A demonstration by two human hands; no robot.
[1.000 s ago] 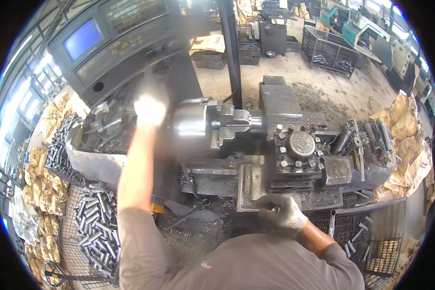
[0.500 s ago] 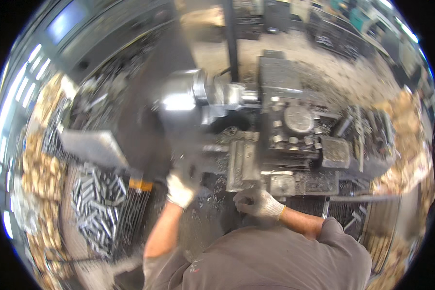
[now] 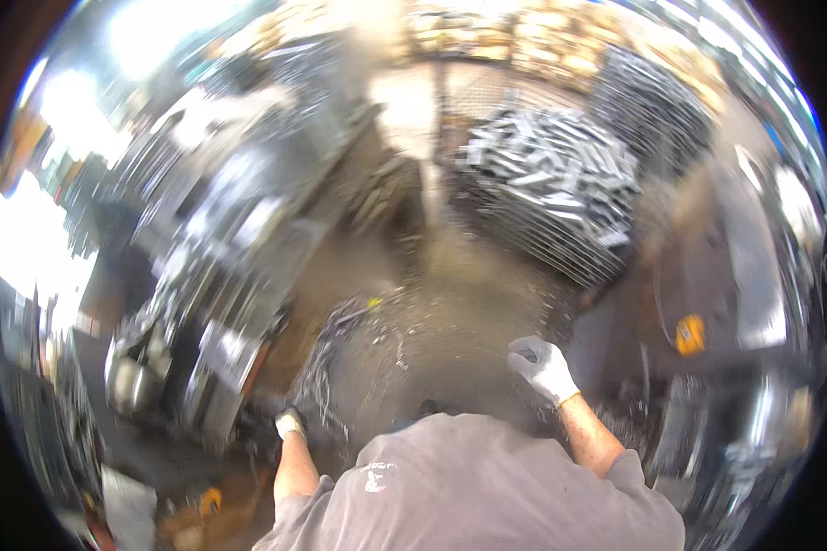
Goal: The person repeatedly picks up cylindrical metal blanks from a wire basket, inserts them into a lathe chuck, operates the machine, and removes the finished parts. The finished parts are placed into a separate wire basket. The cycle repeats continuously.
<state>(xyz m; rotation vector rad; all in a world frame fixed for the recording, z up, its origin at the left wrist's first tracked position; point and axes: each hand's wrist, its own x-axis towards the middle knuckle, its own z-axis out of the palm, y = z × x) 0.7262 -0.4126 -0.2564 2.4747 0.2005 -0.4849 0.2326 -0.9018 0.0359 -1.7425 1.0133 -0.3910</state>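
My right hand, in a white knit glove with greyed fingertips, hangs in the air right of my body. Its fingers are loosely curled, a gap shows between thumb and fingers, and I see nothing held. My left hand, also gloved, is low at my left side, beside dark machinery. Its fingers are mostly hidden and blurred, so a hold cannot be made out. Ahead on the right, a wire-mesh crate bears a heap of shiny metal bars.
A blurred metal machine runs along the left. Dark floor with scattered chips lies ahead, a tangle of metal shavings at its left. A yellow-orange object sits on a dark surface at right. Another mesh crate stands farther back.
The view has swung leftward, away from the lathe, to the bar crate and floor. My hands have moved away from the machine and farther apart, down to my sides.
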